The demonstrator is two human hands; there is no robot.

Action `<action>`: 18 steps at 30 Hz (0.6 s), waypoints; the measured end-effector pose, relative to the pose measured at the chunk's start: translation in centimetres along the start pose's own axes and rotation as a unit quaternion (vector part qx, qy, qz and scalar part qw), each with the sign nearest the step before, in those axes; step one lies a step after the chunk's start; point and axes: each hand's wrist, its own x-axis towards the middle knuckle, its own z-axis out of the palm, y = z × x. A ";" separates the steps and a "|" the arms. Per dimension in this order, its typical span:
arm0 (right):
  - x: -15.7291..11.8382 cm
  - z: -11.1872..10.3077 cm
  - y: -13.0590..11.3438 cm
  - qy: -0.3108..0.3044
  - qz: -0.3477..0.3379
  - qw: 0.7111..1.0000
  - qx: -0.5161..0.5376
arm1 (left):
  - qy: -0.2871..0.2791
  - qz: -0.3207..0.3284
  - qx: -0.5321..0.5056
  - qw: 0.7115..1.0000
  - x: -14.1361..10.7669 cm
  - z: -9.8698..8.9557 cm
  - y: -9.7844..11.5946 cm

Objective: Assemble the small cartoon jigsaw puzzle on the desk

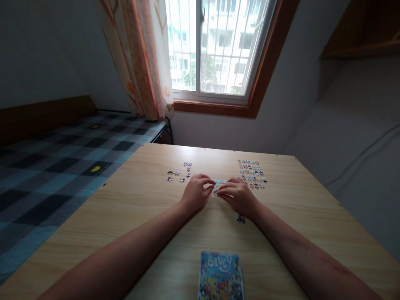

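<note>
Between my two hands, a small joined patch of puzzle pieces [220, 184] lies on the wooden table [156, 216]. My left hand [198, 191] touches its left edge, thumb and fingers bent toward each other. From the right, my right hand [236, 192] reaches over the patch with its fingers close together and covers part of it. Whatever sits under the fingertips is too small to make out. Another dark puzzle piece or cluster [241, 218] lies just below my right wrist. Nearer to me is a blue "Bluey" box or card [221, 276].
Loose puzzle pieces [251, 173] lie in rows right of my hands, at the back. A few scattered pieces [188, 170] lie to the left. A bed with a checked cover [71, 154] stands left of the table. A window [218, 50] and curtain [140, 58] are behind.
</note>
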 end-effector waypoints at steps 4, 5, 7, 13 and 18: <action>-0.1 0.2 0.0 -0.023 0.007 1.000 -0.005 | -0.025 0.005 0.066 0.998 -0.2 0.4 -0.3; -0.2 0.2 0.0 -0.024 0.008 1.000 -0.007 | -0.030 0.003 0.079 0.996 -0.2 0.4 -0.3; -0.2 0.3 0.1 -0.029 0.008 1.000 -0.009 | -0.044 -0.004 0.097 0.994 -0.2 0.5 -0.3; -0.2 0.3 0.0 -0.049 0.015 0.999 -0.011 | -0.059 -0.018 0.118 0.991 -0.1 0.6 -0.1; 0.0 0.1 -0.1 -0.058 0.019 0.998 -0.004 | -0.068 -0.023 0.120 0.990 -0.1 0.6 0.0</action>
